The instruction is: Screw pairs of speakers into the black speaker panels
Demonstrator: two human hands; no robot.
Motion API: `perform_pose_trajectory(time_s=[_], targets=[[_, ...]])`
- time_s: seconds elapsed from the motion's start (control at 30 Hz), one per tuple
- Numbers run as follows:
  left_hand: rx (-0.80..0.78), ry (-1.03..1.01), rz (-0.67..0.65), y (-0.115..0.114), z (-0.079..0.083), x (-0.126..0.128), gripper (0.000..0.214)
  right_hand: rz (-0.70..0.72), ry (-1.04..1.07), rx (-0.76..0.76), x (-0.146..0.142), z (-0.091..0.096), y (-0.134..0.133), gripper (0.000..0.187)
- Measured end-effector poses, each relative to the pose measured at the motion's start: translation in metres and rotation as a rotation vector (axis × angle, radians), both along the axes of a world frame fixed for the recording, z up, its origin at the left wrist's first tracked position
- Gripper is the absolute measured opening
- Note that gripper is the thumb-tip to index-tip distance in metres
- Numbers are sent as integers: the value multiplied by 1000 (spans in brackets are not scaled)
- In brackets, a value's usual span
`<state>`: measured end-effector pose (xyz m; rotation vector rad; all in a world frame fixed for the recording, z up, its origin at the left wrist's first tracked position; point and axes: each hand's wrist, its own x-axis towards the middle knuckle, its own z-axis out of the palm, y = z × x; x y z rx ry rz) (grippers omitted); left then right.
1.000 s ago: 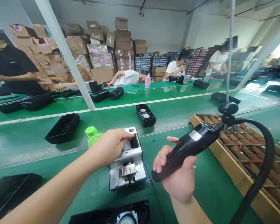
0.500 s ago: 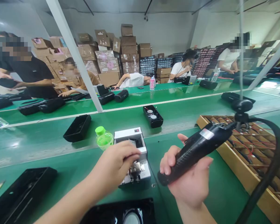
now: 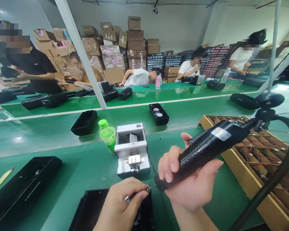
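Observation:
My right hand is wrapped round a black electric screwdriver, tilted with its bit low and to the left. At the bit's tip my left hand is closed, thumb and forefinger pinching a small screw against it. Beneath my left hand lies an open black speaker housing, partly hidden by the hand and wrist. Just beyond the hands stands a grey-white screw feeder, with a metal block at its front.
Left of the feeder is a green-capped bottle. A wooden divided box of wired parts stands at right, with the screwdriver's thick cable before it. More black housings lie about. Several people work across the line.
My left hand has come away from the screw feeder, down to the screwdriver's tip, with a screw in its fingers. The screwdriver has shifted slightly left at its tip.

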<state>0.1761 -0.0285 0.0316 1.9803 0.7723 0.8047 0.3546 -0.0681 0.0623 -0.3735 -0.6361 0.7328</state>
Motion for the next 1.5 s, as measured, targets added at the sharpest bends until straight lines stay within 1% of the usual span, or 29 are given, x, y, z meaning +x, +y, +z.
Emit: perform_pose_trajectory(time_s=[0.1, 0.27, 0.4, 0.5, 0.57, 0.6, 0.63, 0.67, 0.73, 0.8, 0.87, 0.97, 1.1, 1.17, 1.27, 1.33, 1.4, 1.43, 1.47, 1.5], targets=[[-92, -26, 66, -5, -4, 2, 16, 10, 12, 3, 0, 1, -3, 66], [-186, -33, 90, -11, -8, -3, 13, 49, 31, 1, 2, 1, -6, 64], [-238, -7, 32, -11, -4, -8, 23, 68, 23, -5, 3, -1, -3, 63], [-346, 60, 56, -11, 0, -11, 21, 63, 15, -4, 4, -2, -2, 63], [-405, 76, 49, -11, 2, -12, 21, 60, 11, -16, 3, -3, -1, 63], [-384, 80, 39, -11, 3, -12, 21, 53, 7, -22, 2, -4, 0, 63], [-322, 84, 30, -11, 4, -13, 20, 42, 5, -27, 0, -4, 1, 62], [-226, 88, 25, -11, 4, -12, 18, 28, 3, -38, -1, -4, 3, 62], [15, 93, 19, -11, 4, -11, 17, -12, 11, -76, -4, -4, 6, 60], [228, 92, 41, -11, 1, -8, 16, -66, 34, -136, -7, -2, 7, 59], [330, 87, 82, -11, -4, -5, 14, -111, 42, -187, -9, -1, 7, 58], [326, 89, 114, -10, -9, -3, 18, -129, 15, -222, -9, -1, 2, 59], [308, 92, 82, -8, -9, -10, 14, -83, -20, -226, -10, -3, -1, 64], [334, 132, 66, -9, -8, -13, 14, -60, -28, -228, -13, -5, 0, 64], [391, 224, 100, -11, -8, -11, 17, -48, -62, -220, -19, -8, 0, 66], [391, 266, 111, -9, -5, -12, 18, -24, -101, -205, -22, -10, -1, 68], [380, 314, 55, -2, 1, -23, 18, 3, -122, -206, -23, -10, -1, 68], [377, 350, 20, 4, 5, -34, 24, 7, -119, -211, -23, -10, -1, 67], [382, 391, -15, 10, 9, -49, 34, 3, -111, -217, -22, -10, 0, 65], [380, 439, -22, 17, 13, -67, 42, -9, -100, -223, -20, -9, 1, 63]])
